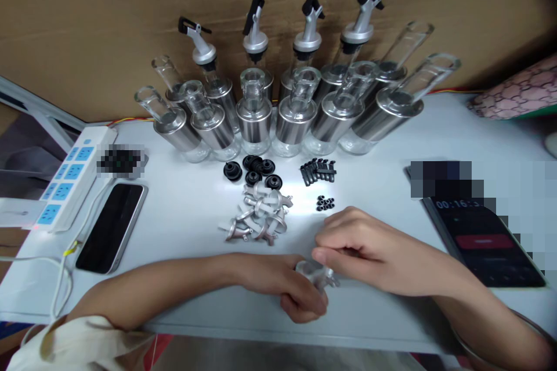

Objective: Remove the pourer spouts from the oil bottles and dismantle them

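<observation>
My left hand [285,287] lies near the table's front edge, fingers curled round a silver metal pourer spout [317,273]. My right hand [363,246] meets it from the right, fingertips pinched together at the spout's top; whatever small part they hold is hidden. Just beyond the hands lies a pile of silver spouts [261,214]. Behind that are black rubber stoppers [252,169], black lever caps [318,171] and tiny black rings [325,203].
Several glass-and-steel oil bottles [255,122] stand along the cardboard wall, some fitted with pourers [256,29]. A phone [111,226] and a power strip [72,182] lie on the left. Another phone showing a timer [483,246] lies on the right. A patterned cloth [517,95] sits far right.
</observation>
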A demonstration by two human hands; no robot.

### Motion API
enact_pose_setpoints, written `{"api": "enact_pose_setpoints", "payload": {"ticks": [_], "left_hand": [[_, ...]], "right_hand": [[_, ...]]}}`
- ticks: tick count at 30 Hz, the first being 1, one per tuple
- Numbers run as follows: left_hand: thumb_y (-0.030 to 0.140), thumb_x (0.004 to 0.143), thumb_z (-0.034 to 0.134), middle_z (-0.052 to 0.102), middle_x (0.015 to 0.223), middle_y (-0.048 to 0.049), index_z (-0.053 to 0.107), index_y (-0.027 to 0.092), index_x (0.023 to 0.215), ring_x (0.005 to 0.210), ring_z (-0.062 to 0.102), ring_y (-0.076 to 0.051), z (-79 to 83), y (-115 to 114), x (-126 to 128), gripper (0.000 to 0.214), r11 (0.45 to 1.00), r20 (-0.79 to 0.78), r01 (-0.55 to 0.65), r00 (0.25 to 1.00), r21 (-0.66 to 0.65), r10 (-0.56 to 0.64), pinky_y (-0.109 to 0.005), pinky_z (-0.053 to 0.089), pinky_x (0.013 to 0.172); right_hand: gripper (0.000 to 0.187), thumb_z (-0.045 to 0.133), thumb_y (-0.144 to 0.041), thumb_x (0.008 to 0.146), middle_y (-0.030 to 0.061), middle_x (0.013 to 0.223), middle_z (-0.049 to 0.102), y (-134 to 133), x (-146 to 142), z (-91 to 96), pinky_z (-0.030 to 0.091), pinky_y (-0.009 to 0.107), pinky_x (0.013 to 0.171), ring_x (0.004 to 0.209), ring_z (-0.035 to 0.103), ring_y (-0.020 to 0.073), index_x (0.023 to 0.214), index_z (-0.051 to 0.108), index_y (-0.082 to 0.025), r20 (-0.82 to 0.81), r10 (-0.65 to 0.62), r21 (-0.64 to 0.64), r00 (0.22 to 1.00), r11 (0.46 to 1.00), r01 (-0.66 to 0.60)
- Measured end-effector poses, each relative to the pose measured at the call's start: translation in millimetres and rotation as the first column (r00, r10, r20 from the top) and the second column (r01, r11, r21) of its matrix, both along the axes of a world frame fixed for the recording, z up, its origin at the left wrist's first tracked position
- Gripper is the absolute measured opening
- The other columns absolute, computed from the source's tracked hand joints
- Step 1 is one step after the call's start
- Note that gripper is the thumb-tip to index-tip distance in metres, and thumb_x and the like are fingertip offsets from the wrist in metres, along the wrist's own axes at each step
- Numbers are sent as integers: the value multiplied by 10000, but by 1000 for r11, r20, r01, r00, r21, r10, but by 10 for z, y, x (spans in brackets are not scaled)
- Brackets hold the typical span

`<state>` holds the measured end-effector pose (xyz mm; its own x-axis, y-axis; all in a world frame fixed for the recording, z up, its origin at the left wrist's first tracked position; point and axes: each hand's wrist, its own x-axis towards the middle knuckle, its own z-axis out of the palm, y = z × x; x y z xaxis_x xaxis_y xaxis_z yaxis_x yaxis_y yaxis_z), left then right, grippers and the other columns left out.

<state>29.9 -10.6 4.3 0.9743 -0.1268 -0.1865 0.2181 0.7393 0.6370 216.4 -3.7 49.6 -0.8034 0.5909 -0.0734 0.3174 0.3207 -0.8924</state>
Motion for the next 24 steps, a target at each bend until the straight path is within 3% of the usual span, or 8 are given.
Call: {"api": "enact_pose_setpoints", "payload": {"ticks": [3, 8, 16, 24], "left_hand": [[651, 704, 677, 304, 452, 54, 376, 191, 462, 435, 242, -75, 6, -6, -1, 600, 1000, -15, -7, 1000, 22, 7, -274, 158, 458], [578, 738, 676, 295, 435, 56, 373, 193, 460, 425, 237, -79, 1, 17, -1, 563, 1000, -2, -14, 1000, -20, 14, -284, 153, 465], [618, 697, 679, 332, 454, 43, 374, 202, 480, 432, 278, -107, 26, 67, 26, 559, 980, 85, 153, 986, -128, -142, -308, 187, 498], [609, 715, 668, 323, 443, 41, 376, 197, 500, 440, 278, -112, -10, 60, 28, 548, 952, 156, 225, 968, -206, -195, -315, 182, 507]], "right_hand": [[434, 400, -305, 978, -68, 510, 237, -15, -10, 18, 253, 251, 496, 474, 273, 82, 591, 229, -207, 4, -11, 29, 1000, 1000, 11], [424, 402, -299, 986, -62, 528, 273, -12, -15, 28, 266, 243, 512, 489, 304, 83, 605, 242, -205, -10, -51, 68, 999, 996, 52], [405, 355, -319, 1012, -51, 559, 338, -4, -63, 61, 311, 244, 590, 546, 356, 99, 633, 265, -209, -60, -9, 72, 998, 997, 14], [410, 345, -333, 1019, -48, 580, 365, -15, -69, 54, 327, 240, 614, 569, 377, 95, 634, 296, -203, -73, -2, 52, 997, 999, 6]]}}
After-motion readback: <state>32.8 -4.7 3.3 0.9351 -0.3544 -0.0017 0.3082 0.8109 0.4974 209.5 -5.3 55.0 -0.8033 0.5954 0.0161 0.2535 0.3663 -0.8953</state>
